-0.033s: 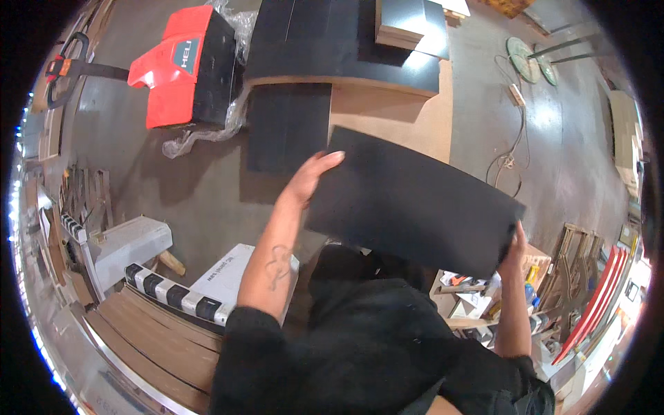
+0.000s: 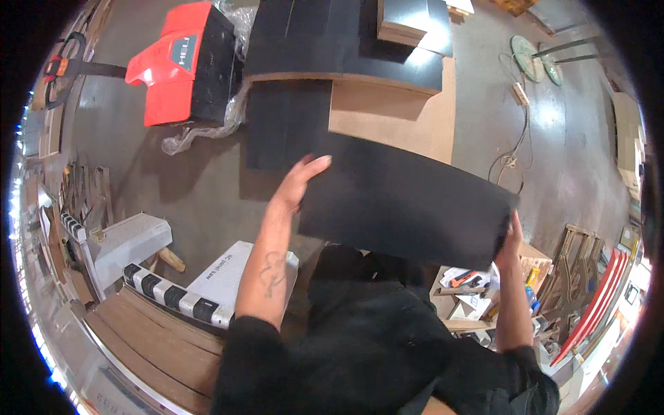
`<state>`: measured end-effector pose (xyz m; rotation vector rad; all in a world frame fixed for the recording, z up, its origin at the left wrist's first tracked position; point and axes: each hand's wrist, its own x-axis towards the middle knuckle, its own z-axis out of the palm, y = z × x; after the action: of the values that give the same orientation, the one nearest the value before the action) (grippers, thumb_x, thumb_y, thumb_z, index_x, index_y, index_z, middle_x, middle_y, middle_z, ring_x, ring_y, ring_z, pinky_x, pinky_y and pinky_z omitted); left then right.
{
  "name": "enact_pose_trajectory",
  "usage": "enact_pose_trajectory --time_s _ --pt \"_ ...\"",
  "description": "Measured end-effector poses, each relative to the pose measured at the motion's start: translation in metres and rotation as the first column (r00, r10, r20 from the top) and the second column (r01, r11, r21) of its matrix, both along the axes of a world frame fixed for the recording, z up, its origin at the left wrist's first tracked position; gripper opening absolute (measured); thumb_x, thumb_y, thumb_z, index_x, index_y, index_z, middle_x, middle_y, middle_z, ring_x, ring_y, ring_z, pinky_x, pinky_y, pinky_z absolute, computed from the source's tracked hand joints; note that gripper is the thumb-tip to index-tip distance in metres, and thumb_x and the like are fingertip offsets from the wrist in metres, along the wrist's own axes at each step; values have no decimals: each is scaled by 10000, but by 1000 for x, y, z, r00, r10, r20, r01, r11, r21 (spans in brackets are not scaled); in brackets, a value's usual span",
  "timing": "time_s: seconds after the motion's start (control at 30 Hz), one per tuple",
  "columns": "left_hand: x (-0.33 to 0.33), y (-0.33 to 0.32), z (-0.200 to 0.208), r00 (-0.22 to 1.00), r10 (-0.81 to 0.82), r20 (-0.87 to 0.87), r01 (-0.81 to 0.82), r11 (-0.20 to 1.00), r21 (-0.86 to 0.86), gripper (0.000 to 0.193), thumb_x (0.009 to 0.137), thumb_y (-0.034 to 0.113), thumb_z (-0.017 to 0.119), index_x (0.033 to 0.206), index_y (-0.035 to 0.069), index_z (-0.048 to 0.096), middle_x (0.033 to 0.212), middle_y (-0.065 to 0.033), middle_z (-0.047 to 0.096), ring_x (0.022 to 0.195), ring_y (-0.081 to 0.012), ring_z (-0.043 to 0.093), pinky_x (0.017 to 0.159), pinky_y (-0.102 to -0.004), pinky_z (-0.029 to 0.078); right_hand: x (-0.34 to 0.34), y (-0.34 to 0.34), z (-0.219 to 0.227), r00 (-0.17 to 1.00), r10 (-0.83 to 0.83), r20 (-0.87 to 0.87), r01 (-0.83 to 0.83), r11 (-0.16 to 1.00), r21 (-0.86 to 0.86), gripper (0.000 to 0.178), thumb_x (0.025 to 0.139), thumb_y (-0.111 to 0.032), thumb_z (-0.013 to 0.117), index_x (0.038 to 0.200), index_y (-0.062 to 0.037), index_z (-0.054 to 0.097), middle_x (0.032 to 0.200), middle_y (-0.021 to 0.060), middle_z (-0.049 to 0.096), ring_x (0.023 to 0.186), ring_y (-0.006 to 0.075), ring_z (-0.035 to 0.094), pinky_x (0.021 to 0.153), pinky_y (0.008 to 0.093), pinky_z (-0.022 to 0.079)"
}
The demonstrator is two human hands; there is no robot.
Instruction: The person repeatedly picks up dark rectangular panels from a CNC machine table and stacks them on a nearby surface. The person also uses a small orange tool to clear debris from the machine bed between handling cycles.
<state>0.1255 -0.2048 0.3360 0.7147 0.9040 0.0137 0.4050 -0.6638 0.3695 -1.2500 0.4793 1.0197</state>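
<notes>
Your black panel (image 2: 408, 200) has shifted slightly left and turned a touch anticlockwise. In the head view, it sits toward three o'clock of centre, your left hand (image 2: 299, 184) gripping its nine-o'clock end, your right hand (image 2: 510, 243) its four-o'clock end, likely spread to balance its length. Stacked black boards (image 2: 304, 45) lie at twelve o'clock.

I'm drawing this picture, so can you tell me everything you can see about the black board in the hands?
The black board looks flat, smooth and rectangular, perhaps coated wood. The face in view is plain. It is held up, its right end nearer the bottom of the picture. The left hand grips its left end; the right hand holds its right end.
</notes>
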Motion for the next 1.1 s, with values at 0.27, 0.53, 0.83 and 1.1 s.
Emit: enact_pose_trajectory --time_s 0.27,0.53,0.83,1.1 --pt "-124 -39 -194 910 383 -158 -397 915 -71 643 927 212 701 1481 -12 465 1401 -126 597 1299 -282 580 1109 -431 474 92 189 -263 883 421 -205 -464 847 -258 888 932 -789 510 1436 -62 583 1379 134 645 1228 279 620 1084 435 464" --pt "-130 -150 -443 604 683 -411 -796 486 -361 735 965 444 672 1526 26 449 1537 -145 513 1406 -378 477 1219 -558 326 121 339 -495 265 956 -122 -947 235 -219 906 878 -757 636 1409 -24 601 1350 170 656 1266 272 610 1076 405 484" --pt "-82 -212 -587 463 837 -292 -825 286 -488 795 906 484 691 1552 96 436 1568 -120 488 1432 -381 459 1200 -591 347 104 444 -603 111 994 17 -960 111 -258 722 935 -676 623 1358 -92 665 1328 133 671 1180 264 633 1082 403 468" --pt "-61 -203 -617 426 902 -73 -806 341 -484 786 917 502 684 1563 133 431 1583 -101 474 1445 -382 446 1203 -601 349 94 503 -611 -149 984 97 -944 -112 -311 812 937 -674 622 1454 -52 559 1473 176 541 1337 323 512 1165 444 393"
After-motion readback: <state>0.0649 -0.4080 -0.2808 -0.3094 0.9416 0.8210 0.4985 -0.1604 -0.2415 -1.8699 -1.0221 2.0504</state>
